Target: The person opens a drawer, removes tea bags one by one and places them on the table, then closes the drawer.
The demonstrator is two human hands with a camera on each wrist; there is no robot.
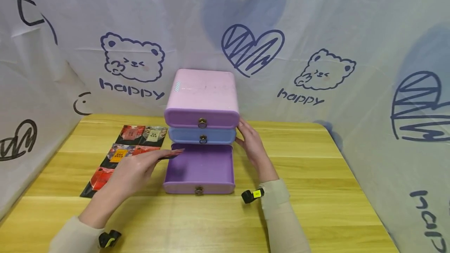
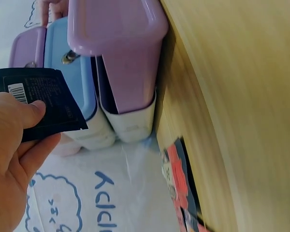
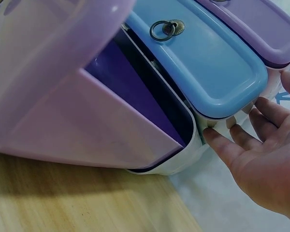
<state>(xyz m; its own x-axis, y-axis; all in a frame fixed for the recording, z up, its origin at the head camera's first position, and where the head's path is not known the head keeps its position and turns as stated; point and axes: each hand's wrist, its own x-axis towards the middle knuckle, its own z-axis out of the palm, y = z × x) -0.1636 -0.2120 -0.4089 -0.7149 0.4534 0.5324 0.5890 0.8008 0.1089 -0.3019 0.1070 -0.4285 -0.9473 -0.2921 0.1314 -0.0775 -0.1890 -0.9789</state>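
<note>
My left hand (image 1: 133, 171) pinches a small flat sachet (image 2: 53, 104) between thumb and fingers. Its dark back, with a white barcode label, shows in the left wrist view; in the head view it is over the left edge of the pulled-out bottom drawer (image 1: 199, 187). That purple drawer belongs to a three-tier drawer cabinet (image 1: 205, 89), and its visible inside holds nothing. Above it, the blue middle drawer (image 3: 208, 58) and purple top drawer (image 1: 186, 118) are closed. Extended fingers of my right hand (image 1: 254, 145) touch the cabinet's right side beside the blue drawer.
Several printed sachets (image 1: 119, 153) lie in rows on the wooden table (image 1: 309, 175), left of the cabinet. Behind the table hangs a white cloth (image 1: 197, 22) with bear and heart drawings. Black wrist cameras (image 1: 252, 195) stick out by both sleeves.
</note>
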